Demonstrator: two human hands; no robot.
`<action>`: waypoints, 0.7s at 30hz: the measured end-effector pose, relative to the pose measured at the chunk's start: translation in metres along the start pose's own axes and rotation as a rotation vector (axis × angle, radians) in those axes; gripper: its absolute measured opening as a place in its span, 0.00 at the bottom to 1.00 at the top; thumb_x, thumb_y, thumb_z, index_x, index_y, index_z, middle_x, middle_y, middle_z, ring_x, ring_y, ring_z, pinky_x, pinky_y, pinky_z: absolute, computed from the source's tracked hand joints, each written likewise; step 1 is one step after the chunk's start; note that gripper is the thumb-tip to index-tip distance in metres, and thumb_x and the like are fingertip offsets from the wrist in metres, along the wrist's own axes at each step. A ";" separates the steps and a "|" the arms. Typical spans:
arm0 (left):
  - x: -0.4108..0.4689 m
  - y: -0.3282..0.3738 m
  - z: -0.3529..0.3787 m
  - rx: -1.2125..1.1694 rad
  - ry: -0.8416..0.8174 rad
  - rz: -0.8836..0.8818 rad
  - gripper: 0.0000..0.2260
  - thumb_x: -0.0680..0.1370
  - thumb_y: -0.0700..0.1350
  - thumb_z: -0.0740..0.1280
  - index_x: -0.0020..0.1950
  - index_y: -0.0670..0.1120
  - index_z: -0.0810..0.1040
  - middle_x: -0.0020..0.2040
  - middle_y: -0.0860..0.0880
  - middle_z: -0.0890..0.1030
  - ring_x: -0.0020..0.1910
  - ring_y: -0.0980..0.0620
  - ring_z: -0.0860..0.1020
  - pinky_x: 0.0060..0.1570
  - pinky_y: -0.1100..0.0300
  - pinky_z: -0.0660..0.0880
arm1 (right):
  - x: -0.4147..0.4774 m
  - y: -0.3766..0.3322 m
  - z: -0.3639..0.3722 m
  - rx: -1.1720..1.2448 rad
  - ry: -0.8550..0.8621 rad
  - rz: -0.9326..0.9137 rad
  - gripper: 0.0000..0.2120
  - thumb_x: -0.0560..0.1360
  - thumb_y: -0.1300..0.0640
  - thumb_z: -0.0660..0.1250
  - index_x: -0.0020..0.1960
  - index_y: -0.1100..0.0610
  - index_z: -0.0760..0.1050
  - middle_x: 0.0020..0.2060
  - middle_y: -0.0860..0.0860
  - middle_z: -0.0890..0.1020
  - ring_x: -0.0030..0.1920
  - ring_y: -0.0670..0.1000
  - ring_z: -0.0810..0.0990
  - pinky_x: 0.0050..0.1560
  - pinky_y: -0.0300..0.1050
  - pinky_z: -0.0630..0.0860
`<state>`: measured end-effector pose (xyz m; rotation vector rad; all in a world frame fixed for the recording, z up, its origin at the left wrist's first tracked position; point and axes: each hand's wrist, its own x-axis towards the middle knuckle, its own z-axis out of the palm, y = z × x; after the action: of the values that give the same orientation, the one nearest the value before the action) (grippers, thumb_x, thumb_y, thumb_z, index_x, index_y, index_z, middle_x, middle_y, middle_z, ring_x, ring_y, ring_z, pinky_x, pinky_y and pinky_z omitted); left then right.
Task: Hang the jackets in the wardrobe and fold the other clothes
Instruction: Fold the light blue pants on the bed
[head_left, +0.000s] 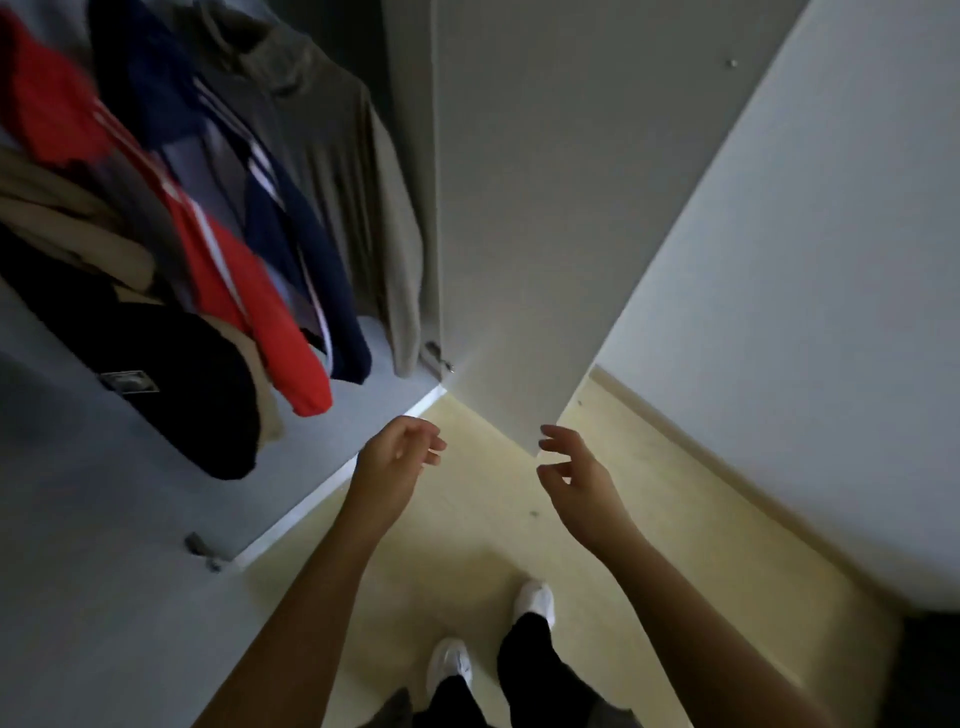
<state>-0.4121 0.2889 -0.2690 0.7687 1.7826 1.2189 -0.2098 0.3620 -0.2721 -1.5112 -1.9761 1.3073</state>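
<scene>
**Empty hands at the open wardrobe**

Both arms stretch forward over the pale floor (467, 525). The left hand (400, 454) and right hand (574, 478) each have their fingers loosely curled and hold nothing. The right fingertips sit just beside the lower corner of the open door (519, 208). Inside the wardrobe (119, 519), a red jacket (228, 260), a navy jacket (311, 249) and a grey top (332, 130) hang side by side.

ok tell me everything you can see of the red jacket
The red jacket hangs in the wardrobe, blurred. It looks like smooth sportswear fabric, bright red with white stripes down a sleeve that slants down to a plain cuff. A navy jacket lies against one side, a beige garment and a black garment against the other. The left hand and right hand are clear of it.
</scene>
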 end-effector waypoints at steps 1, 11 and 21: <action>-0.010 0.002 0.016 0.016 -0.053 -0.002 0.09 0.79 0.38 0.60 0.44 0.46 0.77 0.41 0.49 0.83 0.40 0.51 0.80 0.42 0.60 0.74 | -0.014 0.013 -0.009 0.025 0.042 0.042 0.19 0.78 0.61 0.61 0.67 0.50 0.67 0.57 0.46 0.76 0.50 0.47 0.77 0.43 0.36 0.72; -0.086 0.018 0.176 0.189 -0.557 0.042 0.09 0.79 0.35 0.59 0.44 0.43 0.76 0.38 0.51 0.82 0.36 0.53 0.79 0.40 0.61 0.73 | -0.149 0.123 -0.109 0.361 0.376 0.370 0.14 0.77 0.65 0.59 0.58 0.51 0.72 0.53 0.49 0.79 0.48 0.48 0.81 0.40 0.30 0.73; -0.225 0.019 0.457 0.267 -0.970 0.166 0.11 0.79 0.33 0.59 0.42 0.46 0.75 0.34 0.53 0.82 0.32 0.59 0.78 0.35 0.66 0.72 | -0.334 0.284 -0.267 0.402 0.708 0.608 0.12 0.76 0.64 0.59 0.54 0.52 0.76 0.49 0.47 0.81 0.45 0.45 0.81 0.38 0.32 0.72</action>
<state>0.0976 0.3065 -0.2738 1.3855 1.0732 0.5154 0.2757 0.1940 -0.2764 -2.0463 -0.7966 1.0442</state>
